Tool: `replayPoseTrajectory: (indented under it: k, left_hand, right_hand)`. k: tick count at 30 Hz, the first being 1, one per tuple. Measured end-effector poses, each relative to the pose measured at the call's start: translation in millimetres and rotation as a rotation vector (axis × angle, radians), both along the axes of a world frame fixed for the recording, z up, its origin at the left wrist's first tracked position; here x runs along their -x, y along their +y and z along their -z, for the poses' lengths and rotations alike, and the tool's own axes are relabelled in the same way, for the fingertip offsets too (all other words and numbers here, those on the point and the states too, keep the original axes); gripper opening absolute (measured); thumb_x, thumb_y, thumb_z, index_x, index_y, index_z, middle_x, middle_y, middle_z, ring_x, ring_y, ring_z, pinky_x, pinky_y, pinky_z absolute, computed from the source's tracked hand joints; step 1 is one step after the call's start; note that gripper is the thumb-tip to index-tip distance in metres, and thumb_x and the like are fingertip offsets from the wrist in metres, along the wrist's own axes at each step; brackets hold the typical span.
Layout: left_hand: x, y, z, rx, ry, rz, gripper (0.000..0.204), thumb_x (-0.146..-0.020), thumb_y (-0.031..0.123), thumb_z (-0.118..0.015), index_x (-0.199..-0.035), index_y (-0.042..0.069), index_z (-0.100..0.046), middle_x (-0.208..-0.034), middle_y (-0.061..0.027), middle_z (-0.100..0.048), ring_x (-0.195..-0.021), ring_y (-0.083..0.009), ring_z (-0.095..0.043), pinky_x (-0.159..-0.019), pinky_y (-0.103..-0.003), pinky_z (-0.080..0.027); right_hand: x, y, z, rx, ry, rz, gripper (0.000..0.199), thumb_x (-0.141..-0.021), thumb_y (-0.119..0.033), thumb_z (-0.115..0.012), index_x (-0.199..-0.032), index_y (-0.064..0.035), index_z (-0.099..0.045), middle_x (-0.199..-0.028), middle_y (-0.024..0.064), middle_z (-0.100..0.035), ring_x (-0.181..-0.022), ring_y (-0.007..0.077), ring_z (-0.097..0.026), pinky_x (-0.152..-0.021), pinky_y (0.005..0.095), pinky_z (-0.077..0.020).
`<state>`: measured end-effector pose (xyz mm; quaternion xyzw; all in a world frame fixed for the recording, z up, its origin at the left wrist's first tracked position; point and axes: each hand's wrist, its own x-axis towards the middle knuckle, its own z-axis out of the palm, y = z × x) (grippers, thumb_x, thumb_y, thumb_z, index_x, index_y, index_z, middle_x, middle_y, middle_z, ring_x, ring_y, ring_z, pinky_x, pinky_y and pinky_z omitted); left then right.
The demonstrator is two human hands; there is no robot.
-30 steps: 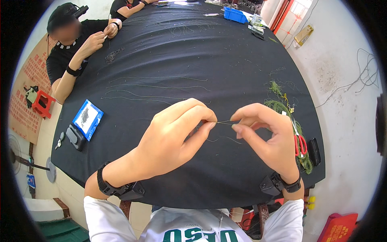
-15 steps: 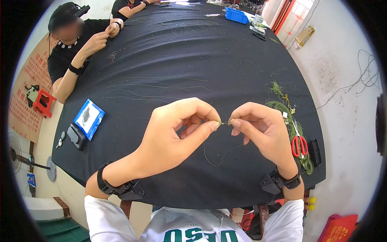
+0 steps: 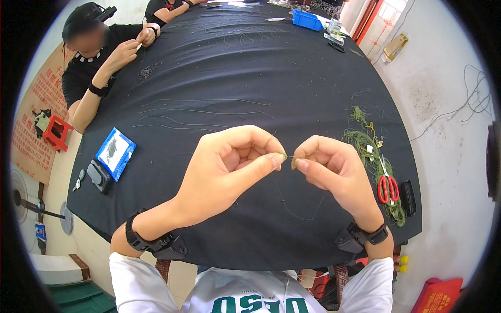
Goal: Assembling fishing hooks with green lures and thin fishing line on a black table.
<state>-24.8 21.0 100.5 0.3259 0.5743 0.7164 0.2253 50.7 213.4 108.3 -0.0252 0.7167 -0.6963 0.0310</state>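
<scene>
My left hand (image 3: pixel 229 169) and my right hand (image 3: pixel 336 175) are raised over the black-covered table, thumb and forefinger of each pinched. Their fingertips almost meet, and a short bit of thin cord spans the small gap. From them a faint loop of the same thin cord (image 3: pixel 300 218) hangs down over the cloth. Whatever small piece sits inside the fingertips is hidden. Beyond my left hand several thin dark-green cords (image 3: pixel 209 112) lie stretched out, roughly side by side.
At right, red-handled scissors (image 3: pixel 388 189) rest on a green hank of cord (image 3: pixel 360 138) beside a black case (image 3: pixel 407 198). On the left lie a blue-edged packet (image 3: pixel 116 155) and a dark grey case (image 3: pixel 99 177). A co-worker's hands (image 3: pixel 128 52) work at the far left; a blue bin (image 3: pixel 307 21) stands far back.
My right hand has shifted slightly left, narrowing the gap between the fingertips. The hanging loop of cord has swung to the right and looks fainter.
</scene>
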Motion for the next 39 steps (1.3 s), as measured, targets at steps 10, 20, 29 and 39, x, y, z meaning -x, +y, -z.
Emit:
replayPoseTrajectory:
  k: [10, 20, 29, 39]
  left_hand:
    - [0, -1, -2, -0.009, -0.047, -0.048, 0.011, -0.087, 0.006, -0.06, -0.094, -0.002, -0.061, -0.084, -0.004, -0.061, -0.071, -0.004, -0.052, -0.06, -0.018, -0.038]
    - [-4, -1, 2, 0.179, 0.587, -0.268, 0.013, -0.079, -0.008, -0.062, -0.09, -0.001, -0.061, -0.086, -0.0033, -0.062, -0.062, -0.0019, -0.046, -0.052, -0.018, -0.036]
    - [-3, 4, 6, 0.035, 1.071, -0.437, 0.017, -0.072, -0.009, -0.067, -0.086, -0.001, -0.063, -0.086, -0.0081, -0.063, -0.056, -0.0058, -0.049, -0.046, -0.019, -0.037]
    - [0, 7, 9, -0.038, 1.263, -0.426, 0.022, -0.067, -0.009, -0.07, -0.086, -0.003, -0.062, -0.081, -0.0137, -0.063, -0.069, -0.0226, -0.064, -0.06, -0.029, -0.052]
  right_hand:
    - [-9, -9, 6, -0.342, 0.29, 0.154, 0.003, -0.084, -0.001, -0.062, -0.087, -0.0021, -0.064, -0.064, -0.0051, -0.053, -0.052, -0.0031, -0.038, -0.044, 0.0166, -0.0265]
    - [-14, -20, 4, -0.628, 0.638, 0.241, 0.012, -0.075, 0.002, -0.068, -0.085, -0.0033, -0.065, -0.064, 0.0058, -0.06, -0.047, 0.0119, -0.052, -0.044, 0.0248, -0.0396]
    - [-17, -23, 4, -0.857, 0.856, 0.274, 0.019, -0.068, 0.001, -0.071, -0.085, -0.0031, -0.065, -0.06, 0.0059, -0.055, -0.048, 0.0191, -0.053, -0.043, 0.0286, -0.0405]
    - [-22, -19, -2, -1.007, 1.013, 0.319, 0.028, -0.058, 0.002, -0.073, -0.086, -0.0023, -0.067, -0.058, 0.002, -0.045, -0.046, 0.0145, -0.046, -0.041, 0.0265, -0.0363]
